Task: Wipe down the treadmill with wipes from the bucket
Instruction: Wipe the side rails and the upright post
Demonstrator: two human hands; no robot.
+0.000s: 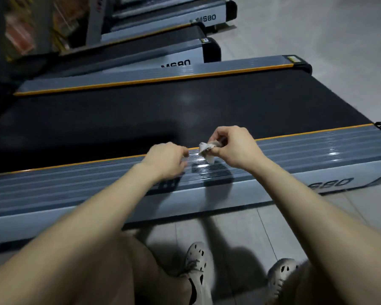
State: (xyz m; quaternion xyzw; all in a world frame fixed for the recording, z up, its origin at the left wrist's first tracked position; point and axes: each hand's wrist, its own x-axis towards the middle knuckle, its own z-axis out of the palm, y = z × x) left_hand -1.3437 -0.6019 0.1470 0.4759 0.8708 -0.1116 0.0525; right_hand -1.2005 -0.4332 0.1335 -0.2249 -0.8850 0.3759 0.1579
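On our right hand (233,147) the fingers (218,135) pinch a crumpled wipe (205,150), and its tail hangs over the treadmill (185,106) side rail (306,146). Our left hand (165,159) hovers just beside it over the same rail, fingers loosely curled, grasping nothing. Our shoes (196,260) are on the floor (240,227) below.

The right hand (233,147) pinches a crumpled wipe (207,151) above the treadmill (295,150) side rail. The left hand (165,161) hovers beside it, fingers loosely curled.
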